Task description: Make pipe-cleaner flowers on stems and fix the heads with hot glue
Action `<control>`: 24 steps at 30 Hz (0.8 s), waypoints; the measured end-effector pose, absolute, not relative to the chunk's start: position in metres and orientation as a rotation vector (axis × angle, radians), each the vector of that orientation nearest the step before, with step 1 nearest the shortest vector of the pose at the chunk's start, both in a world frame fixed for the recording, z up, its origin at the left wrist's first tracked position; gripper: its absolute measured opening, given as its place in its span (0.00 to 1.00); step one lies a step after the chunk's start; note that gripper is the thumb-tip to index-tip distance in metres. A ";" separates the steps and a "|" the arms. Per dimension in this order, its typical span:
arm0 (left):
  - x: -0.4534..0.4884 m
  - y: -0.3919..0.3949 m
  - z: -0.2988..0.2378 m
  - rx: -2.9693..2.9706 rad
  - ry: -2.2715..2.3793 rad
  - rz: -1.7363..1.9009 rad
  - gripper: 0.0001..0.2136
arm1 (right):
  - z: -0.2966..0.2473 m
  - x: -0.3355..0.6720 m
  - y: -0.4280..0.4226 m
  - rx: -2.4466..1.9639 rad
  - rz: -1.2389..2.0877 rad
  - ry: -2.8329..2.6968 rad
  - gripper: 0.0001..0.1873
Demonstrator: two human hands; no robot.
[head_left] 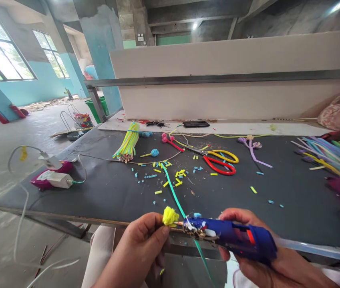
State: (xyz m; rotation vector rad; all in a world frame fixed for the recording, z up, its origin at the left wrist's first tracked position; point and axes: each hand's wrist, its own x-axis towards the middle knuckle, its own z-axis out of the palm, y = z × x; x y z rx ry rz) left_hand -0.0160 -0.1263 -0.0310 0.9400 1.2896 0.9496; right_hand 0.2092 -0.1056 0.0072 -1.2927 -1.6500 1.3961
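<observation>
My left hand [141,244] pinches a small fuzzy yellow pipe-cleaner ball [170,216] between thumb and fingers. In my right hand [286,264] is a blue hot glue gun [230,237], its fingers wrapped around the body. The gun's nozzle points left and meets the yellow ball's lower right side; whether glue comes out is too small to see. A teal cord [172,190] runs behind the gun and down past the table edge. Beyond my hands lie cut yellow pieces [178,182] and scissors [222,160] with one yellow and one red handle.
A yellow-green pipe-cleaner bundle [127,142], a blue ball on a stem [154,153], a pink-tipped piece [172,142] and a purple one [254,152] lie on the dark table [112,192]. A power strip [51,176] sits left; more pipe cleaners [334,154] lie right.
</observation>
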 end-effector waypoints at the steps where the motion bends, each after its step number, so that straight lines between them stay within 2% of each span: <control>1: -0.016 -0.127 -0.031 0.956 1.311 0.938 0.13 | 0.007 0.209 -0.106 -1.308 1.397 -1.639 0.27; 7: -0.020 -0.126 -0.031 0.983 1.319 0.890 0.14 | 0.003 0.222 -0.099 -1.281 1.412 -1.777 0.25; 14: -0.026 -0.125 -0.032 0.731 1.143 0.921 0.18 | -0.007 0.232 -0.100 -1.281 1.384 -1.780 0.25; 19: -0.026 -0.127 -0.033 0.555 0.974 0.920 0.14 | 0.003 0.217 -0.106 -1.288 1.359 -1.724 0.29; 24: -0.026 -0.126 -0.032 0.510 0.886 0.882 0.11 | 0.004 0.214 -0.108 -1.268 1.300 -1.795 0.27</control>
